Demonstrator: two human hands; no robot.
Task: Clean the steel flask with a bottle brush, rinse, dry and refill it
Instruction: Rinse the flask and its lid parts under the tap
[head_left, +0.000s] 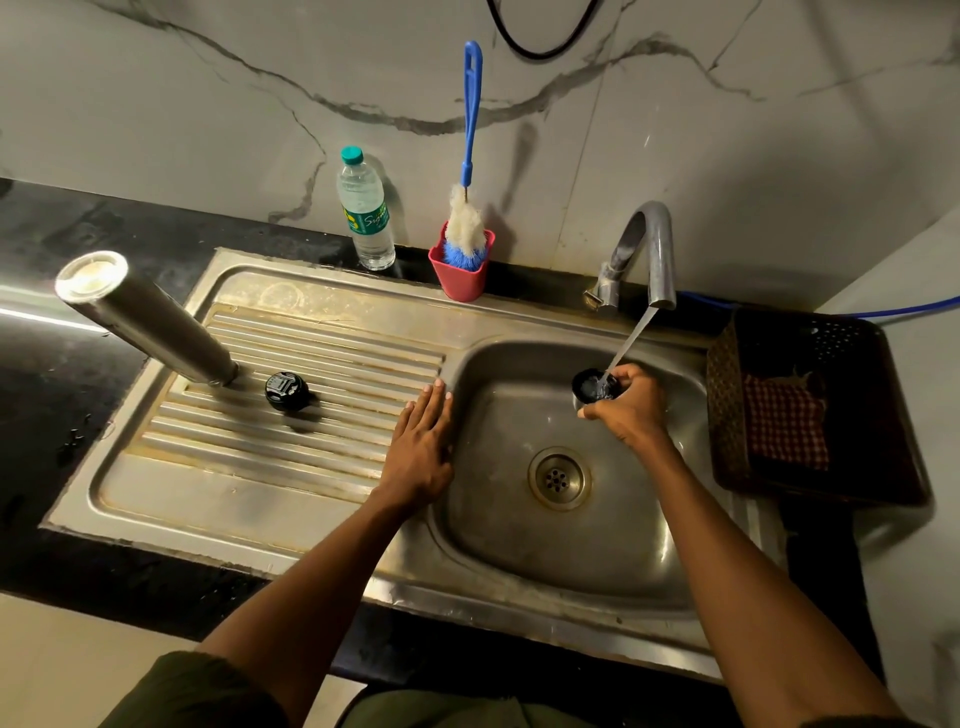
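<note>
The steel flask (145, 317) stands upside down on the ribbed drainboard (291, 415), its base toward me. A black stopper (286, 391) lies just right of it. My right hand (631, 408) grips a small black flask cup (592, 385) over the sink basin (519, 519), and water from the tap (647, 249) runs into it. My left hand (423, 441) rests flat and open on the ridge between drainboard and basin. The blue-handled bottle brush (470, 171) stands bristles-down in a red cup (462, 273) against the wall.
A plastic water bottle (365, 210) with a teal cap stands behind the drainboard. A dark basket (857, 405) holding a red checked cloth (784, 426) sits right of the sink. The drain (558, 478) lies in the basin's middle. Black countertop (47, 353) surrounds the sink.
</note>
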